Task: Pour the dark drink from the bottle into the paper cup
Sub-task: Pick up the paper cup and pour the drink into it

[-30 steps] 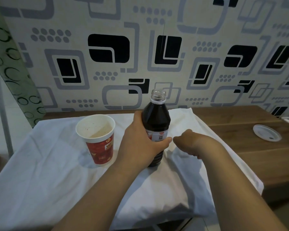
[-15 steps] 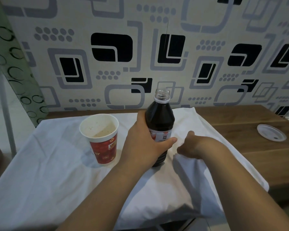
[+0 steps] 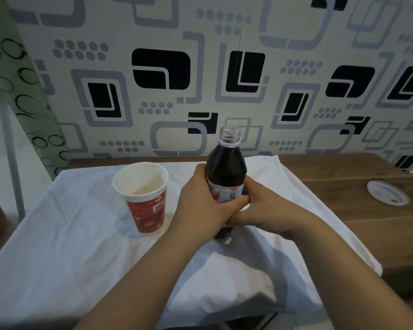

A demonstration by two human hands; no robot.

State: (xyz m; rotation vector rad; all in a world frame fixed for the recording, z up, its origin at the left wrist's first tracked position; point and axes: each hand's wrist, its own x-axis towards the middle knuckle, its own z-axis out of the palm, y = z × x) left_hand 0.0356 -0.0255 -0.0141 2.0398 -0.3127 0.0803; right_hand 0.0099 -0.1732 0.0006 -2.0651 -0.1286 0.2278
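The plastic bottle (image 3: 225,177) of dark drink stands upright on the white cloth (image 3: 65,253) that covers the near part of the wooden table (image 3: 358,215), and its neck is uncapped, so the mouth is ready for pouring. The left hand (image 3: 202,203) wraps the bottle's body from the left, thumb across the label and fingers hidden behind, a firm enclosing grip low on the widest part where a nearly full bottle is easiest to control. The right hand (image 3: 260,206) closes on the bottle from the opposite side, fingertips meeting the left thumb at the label; this two-handed clasp probably serves to steady the weight on the soft, wrinkled cloth before lifting, though which hand will carry the pour cannot be told. The red paper cup (image 3: 144,198) stands upright just to the left of the bottle, near but not touching the left hand, its open mouth facing up; its inside looks pale and specked, with no dark liquid visible, so pouring appears not yet begun. Its nearness keeps the tilt short. A white plastic lid (image 3: 388,193) lies on bare wood well to the right, clear of the work.
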